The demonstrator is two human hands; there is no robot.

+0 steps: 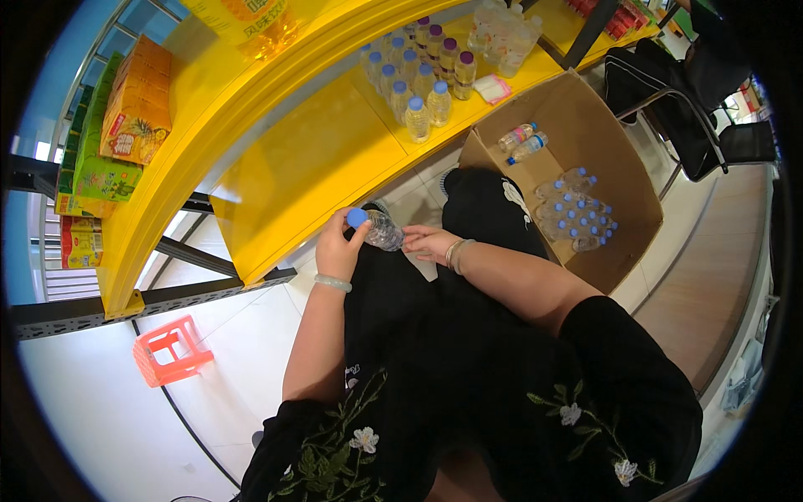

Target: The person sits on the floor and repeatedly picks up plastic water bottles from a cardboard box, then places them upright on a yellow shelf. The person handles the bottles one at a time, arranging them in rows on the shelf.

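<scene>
A clear plastic bottle with a blue cap lies tilted between both hands, above my lap. My left hand grips it near the cap, thumb and fingers around the neck end. My right hand touches the bottle's base with its fingertips, the fingers somewhat spread. Ahead, on the lower yellow shelf, stand rows of blue-capped bottles and purple-capped bottles. To the right, an open cardboard box holds a cluster of blue-capped bottles and two labelled bottles lying down.
Drink cartons and a large yellow drink bottle stand on the upper shelf. A pink-and-white packet lies at the lower shelf's edge. A pink plastic stool is on the floor at left; a black chair stands beyond the box.
</scene>
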